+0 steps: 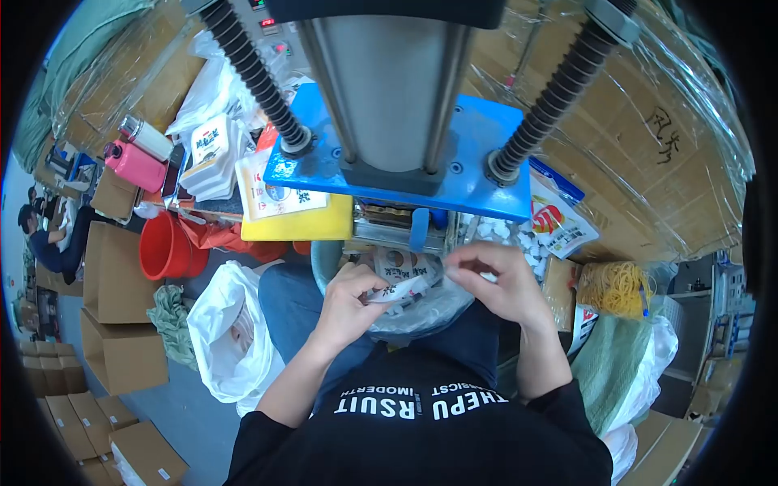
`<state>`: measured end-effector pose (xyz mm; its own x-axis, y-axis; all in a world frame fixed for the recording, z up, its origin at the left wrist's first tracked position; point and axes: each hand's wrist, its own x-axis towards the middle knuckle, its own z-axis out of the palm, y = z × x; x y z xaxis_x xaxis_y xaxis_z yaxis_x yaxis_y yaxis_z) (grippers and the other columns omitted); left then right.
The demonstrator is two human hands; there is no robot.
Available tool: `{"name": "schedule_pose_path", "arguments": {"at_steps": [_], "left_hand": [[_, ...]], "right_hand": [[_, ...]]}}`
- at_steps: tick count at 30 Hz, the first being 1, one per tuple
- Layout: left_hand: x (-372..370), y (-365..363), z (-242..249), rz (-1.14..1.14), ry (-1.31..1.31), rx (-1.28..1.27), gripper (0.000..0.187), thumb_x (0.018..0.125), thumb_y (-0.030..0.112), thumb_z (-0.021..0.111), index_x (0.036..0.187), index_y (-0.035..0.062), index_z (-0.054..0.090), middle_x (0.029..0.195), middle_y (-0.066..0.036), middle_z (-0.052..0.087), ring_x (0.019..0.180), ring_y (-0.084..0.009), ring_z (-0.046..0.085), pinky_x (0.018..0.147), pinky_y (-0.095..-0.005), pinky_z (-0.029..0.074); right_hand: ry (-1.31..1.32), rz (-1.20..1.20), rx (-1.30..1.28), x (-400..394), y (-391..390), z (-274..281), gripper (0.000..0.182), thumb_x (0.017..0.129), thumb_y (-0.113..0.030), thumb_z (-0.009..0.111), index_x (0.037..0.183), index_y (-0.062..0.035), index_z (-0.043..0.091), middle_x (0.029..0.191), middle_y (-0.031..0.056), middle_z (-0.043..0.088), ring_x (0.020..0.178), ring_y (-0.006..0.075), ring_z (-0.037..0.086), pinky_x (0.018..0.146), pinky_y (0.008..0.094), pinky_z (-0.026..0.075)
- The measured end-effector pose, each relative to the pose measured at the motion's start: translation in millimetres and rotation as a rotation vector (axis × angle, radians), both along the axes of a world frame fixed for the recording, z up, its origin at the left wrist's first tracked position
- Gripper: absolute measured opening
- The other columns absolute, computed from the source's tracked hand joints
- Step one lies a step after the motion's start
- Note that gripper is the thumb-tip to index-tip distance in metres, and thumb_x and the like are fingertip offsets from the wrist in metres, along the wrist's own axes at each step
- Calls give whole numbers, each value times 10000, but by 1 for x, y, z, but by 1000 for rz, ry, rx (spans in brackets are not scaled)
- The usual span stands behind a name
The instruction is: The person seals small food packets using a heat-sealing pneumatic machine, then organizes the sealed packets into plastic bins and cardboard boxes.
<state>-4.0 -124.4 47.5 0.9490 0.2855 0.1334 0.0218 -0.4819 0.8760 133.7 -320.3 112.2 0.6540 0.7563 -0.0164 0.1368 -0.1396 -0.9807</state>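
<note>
My left hand (350, 301) is closed on a small printed white plastic bag (399, 290), held low over my lap. Just to its right, my right hand (501, 279) is pinched, its fingertips near the bag's end; a bit of white shows by the fingers, too small to name. Under both hands sits a tub (319, 263) lined with clear plastic (429, 318), with more printed bags (397, 261) inside. Directly beyond stands a press with a blue plate (478, 138) and a metal fixture (389, 235) beneath it.
Small white pieces (494, 231) lie right of the fixture. A stack of printed bags (212, 154) and a yellow block (300, 223) are at left, above a red bucket (170, 247). Yellow rubber bands (612, 290) sit at right. Another person (53, 243) sits far left.
</note>
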Motion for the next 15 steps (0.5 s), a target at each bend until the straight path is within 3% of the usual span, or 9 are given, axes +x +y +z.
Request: {"name": "schedule_pose_path", "arguments": {"at_steps": [1, 3, 5, 7, 8, 9, 11, 14, 15], "left_hand": [[1, 1, 4, -27, -6, 42, 131, 694, 61, 773, 758, 3, 675, 647, -56, 549, 651, -166, 461, 566, -293, 368], [1, 1, 10, -70, 27, 34, 129, 715, 66, 769, 787, 0, 683, 671, -47, 580, 666, -143, 498, 584, -280, 397], [-4, -1, 7, -88, 71, 20, 131, 736, 70, 764, 816, -3, 692, 694, -38, 610, 681, -121, 534, 603, -266, 426], [-11, -6, -5, -82, 386, -602, 160, 806, 108, 723, 898, -19, 689, 828, -46, 690, 744, -93, 610, 665, -246, 485], [-13, -8, -12, -135, 333, -660, 210, 828, 91, 715, 985, -46, 686, 910, -74, 700, 826, -97, 638, 753, -257, 518], [-14, -7, -15, -138, 340, -658, 210, 828, 91, 715, 985, -46, 686, 910, -74, 700, 826, -97, 638, 753, -257, 518], [-11, -6, -19, -141, 386, -750, 205, 828, 70, 703, 997, -45, 688, 921, -84, 703, 829, -107, 641, 755, -265, 518], [2, 0, -28, -79, 329, -841, 209, 831, 58, 691, 1003, -61, 680, 932, -101, 703, 838, -129, 653, 770, -276, 523], [10, 4, -32, -39, 327, -928, 214, 833, 31, 672, 1019, -76, 666, 944, -119, 700, 841, -158, 668, 783, -291, 531]], "right_hand": [[-215, 22, -64, 2, 5, 7, 170, 834, -41, 686, 986, 31, 658, 874, 88, 681, 778, 137, 645, 715, 260, 518], [-201, 15, -112, -1, 11, -1, 174, 809, -55, 710, 959, 22, 665, 869, 71, 680, 784, 118, 627, 722, 258, 499], [-63, -106, -3, -13, 15, -20, 181, 812, -53, 706, 969, 25, 663, 857, 68, 673, 784, 108, 615, 713, 248, 491], [-52, -132, 26, -23, 15, -44, 228, 825, -47, 689, 1036, 21, 639, 889, 72, 667, 784, 106, 609, 708, 247, 488], [-46, -182, 59, -26, 14, -53, 278, 837, -41, 673, 1103, 17, 615, 922, 76, 661, 785, 105, 603, 703, 246, 486], [-40, -187, 61, -28, 14, -59, 278, 837, -41, 673, 1103, 17, 615, 922, 76, 661, 785, 105, 603, 703, 246, 486], [134, -155, 101, -28, 11, -63, 362, 902, -80, 597, 1245, 3, 518, 1011, 90, 641, 780, 113, 596, 707, 248, 488], [69, -270, 70, -18, 3, -58, 388, 955, -133, 519, 1317, -14, 447, 1071, 100, 622, 767, 115, 592, 681, 238, 494], [54, -310, 36, -15, -1, -58, 345, 980, -170, 483, 1282, -3, 486, 1034, 96, 633, 745, 107, 586, 637, 229, 495]]}}
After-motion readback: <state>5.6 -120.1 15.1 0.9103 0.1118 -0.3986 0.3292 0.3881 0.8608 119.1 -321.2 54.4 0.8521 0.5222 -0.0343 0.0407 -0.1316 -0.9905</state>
